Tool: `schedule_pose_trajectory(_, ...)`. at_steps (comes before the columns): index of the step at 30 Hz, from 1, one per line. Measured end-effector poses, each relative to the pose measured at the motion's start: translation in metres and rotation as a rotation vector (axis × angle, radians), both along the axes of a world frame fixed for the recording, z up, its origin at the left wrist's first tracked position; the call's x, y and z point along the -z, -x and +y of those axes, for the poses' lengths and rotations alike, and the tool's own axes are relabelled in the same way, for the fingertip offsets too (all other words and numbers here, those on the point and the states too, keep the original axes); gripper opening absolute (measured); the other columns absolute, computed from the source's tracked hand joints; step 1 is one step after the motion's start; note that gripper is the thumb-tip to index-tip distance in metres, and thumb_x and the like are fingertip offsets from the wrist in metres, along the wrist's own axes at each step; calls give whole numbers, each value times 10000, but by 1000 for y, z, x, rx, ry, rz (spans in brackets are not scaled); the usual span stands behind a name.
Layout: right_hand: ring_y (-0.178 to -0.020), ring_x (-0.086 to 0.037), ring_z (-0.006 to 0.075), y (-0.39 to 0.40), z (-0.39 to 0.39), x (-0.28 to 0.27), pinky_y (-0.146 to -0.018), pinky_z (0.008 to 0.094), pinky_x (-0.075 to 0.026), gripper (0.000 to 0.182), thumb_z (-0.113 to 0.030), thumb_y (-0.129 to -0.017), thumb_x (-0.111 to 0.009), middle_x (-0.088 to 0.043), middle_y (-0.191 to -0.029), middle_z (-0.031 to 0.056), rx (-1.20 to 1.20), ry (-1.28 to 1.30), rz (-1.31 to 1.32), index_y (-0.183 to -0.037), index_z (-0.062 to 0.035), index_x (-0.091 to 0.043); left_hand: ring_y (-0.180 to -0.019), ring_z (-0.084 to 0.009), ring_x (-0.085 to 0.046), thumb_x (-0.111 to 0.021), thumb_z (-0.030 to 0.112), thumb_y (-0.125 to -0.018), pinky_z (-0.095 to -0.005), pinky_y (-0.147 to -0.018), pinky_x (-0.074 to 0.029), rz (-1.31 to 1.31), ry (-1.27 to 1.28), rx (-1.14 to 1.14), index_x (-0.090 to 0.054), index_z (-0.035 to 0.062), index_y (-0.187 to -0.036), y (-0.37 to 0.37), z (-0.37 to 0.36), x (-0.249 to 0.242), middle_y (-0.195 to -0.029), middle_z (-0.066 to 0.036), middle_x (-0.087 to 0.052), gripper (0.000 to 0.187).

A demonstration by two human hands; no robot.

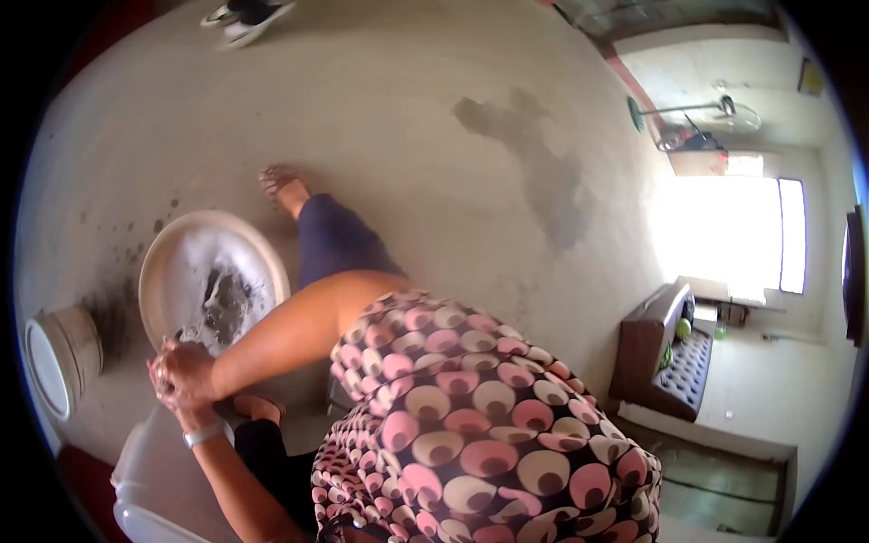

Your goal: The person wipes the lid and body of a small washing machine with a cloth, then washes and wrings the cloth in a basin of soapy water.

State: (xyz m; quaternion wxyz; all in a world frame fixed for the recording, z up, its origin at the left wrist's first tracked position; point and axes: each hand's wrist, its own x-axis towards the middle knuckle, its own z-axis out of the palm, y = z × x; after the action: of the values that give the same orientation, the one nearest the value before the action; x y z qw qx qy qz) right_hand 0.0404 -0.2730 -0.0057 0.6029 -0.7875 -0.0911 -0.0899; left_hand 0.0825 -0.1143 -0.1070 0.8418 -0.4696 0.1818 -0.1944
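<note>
My right hand (195, 365) and my left hand (184, 398) are pressed together, fingers curled over each other, at the near rim of a round pale basin (151, 294). A pale, wet-looking bit shows at the fingers; what they grip, if anything, I cannot make out. White foam (204, 249) floats in the basin around a dark wet patch (231, 303), with a streak of splashing water. A light-coloured band (203, 433) circles my left wrist.
A white lidded bucket (77, 353) stands beyond the basin, and a translucent plastic container (172, 471) is beside my left arm. My feet flank the basin. Another person's shoes (249, 27) show at the top. Wet stains (534, 163) mark the floor; a sofa (661, 357) stands far off.
</note>
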Motion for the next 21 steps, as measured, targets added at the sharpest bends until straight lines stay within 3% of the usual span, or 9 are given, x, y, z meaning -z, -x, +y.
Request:
schedule_pose_trajectory(1,-727,-602,371,1,15,9,-706,404,-491,249,-200,-672,-621,-592,-726,243,12,-4,14,-742,39,-625,-886,-115,-515,-442,198,-874,-256,-818,-425,315,514,-209,-483,100,-958,-6,17,19,-870,12,-506,136)
schedule_pose_trajectory(4,-728,-603,371,3,14,13,-707,403,-490,245,-197,-674,-619,-593,-725,244,69,-29,62,-737,40,-624,-912,-115,-518,-446,195,-878,-238,-807,-429,592,738,-335,-476,96,-993,-9,35,22,-908,5,-508,154)
schedule_pose_trajectory(9,-729,-605,370,-3,13,10,-709,402,-490,238,-191,-678,-616,-595,-723,246,152,-90,163,-730,41,-624,-1011,-103,-486,-413,242,-909,-221,-805,-432,786,1062,-573,-421,85,-1175,29,-37,-70,-1058,3,-463,309)
schedule_pose_trajectory(14,-730,-608,370,-13,16,2,-712,401,-489,231,-185,-682,-613,-596,-721,248,282,-195,389,-722,43,-623,-1148,-156,-453,-403,339,-921,-285,-920,-417,1022,1473,-784,-443,135,-1245,13,-11,-48,-1237,-19,-467,385)
schedule_pose_trajectory(16,-733,-612,369,-18,13,-2,-710,402,-487,219,-172,-687,-608,-602,-723,246,382,-318,520,-717,45,-620,-1127,-197,-483,-363,336,-921,-326,-918,-425,836,3044,-1548,-464,161,-1242,19,-42,-85,-1224,-33,-495,379)
schedule_pose_trajectory(17,-736,-616,368,-20,10,-6,-708,403,-485,207,-159,-693,-603,-608,-725,243,487,-441,641,-712,47,-617,-1116,-217,-499,-343,334,-921,-347,-917,-429,314,3839,-1887,-475,174,-1240,20,-48,-93,-1217,-39,-509,381)
schedule_pose_trajectory(18,-736,-616,368,-16,5,-15,-708,403,-485,207,-159,-693,-603,-608,-725,243,483,-443,643,-712,47,-617,-1116,-217,-499,-343,334,-921,-347,-917,-429,304,3841,-1881,-475,174,-1240,20,-43,-89,-1217,-39,-509,381)
schedule_pose_trajectory(20,-743,-623,350,-10,-1,-23,-703,399,-479,228,-172,-697,-590,-618,-742,232,493,-403,641,-757,44,-631,-1048,-217,-536,-351,336,-921,-336,-871,-462,832,3817,-1878,-476,135,-1241,14,-18,-63,-1158,-56,-542,398)
schedule_pose_trajectory(21,-756,-627,339,-11,-1,-20,-705,398,-475,248,-185,-701,-582,-624,-758,227,486,-378,652,-783,42,-639,-1058,-219,-534,-357,313,-917,-336,-879,-460,1557,3612,-1944,-492,114,-1225,9,-21,-67,-1162,-58,-545,390)
